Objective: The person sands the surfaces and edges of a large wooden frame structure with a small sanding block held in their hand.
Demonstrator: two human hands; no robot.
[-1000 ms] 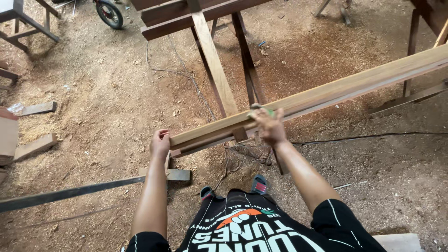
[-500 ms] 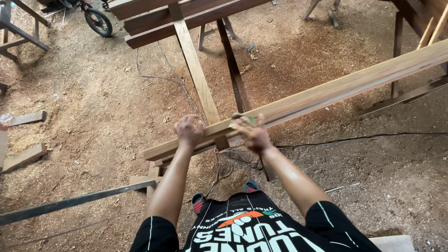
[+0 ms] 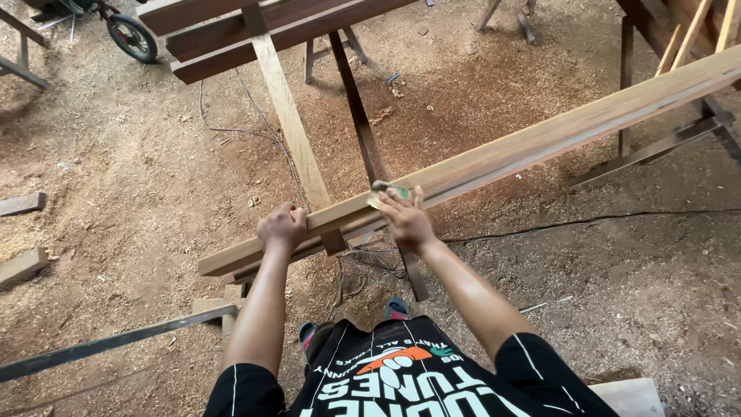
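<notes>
Both hands on the long plank, sanding in progress

Left hand (image 3: 282, 229) has slid up-plank, gripping the long plank (image 3: 494, 158), which runs from 8 to 2 o'clock; right hand (image 3: 405, 220) now presses a sanding pad (image 3: 390, 191) flat on it, looks like a fresh stroke.

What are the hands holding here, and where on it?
The left hand grips the near edge of the long wooden plank close to its near end. The right hand presses a small greenish piece, likely sandpaper, onto the plank.
</notes>
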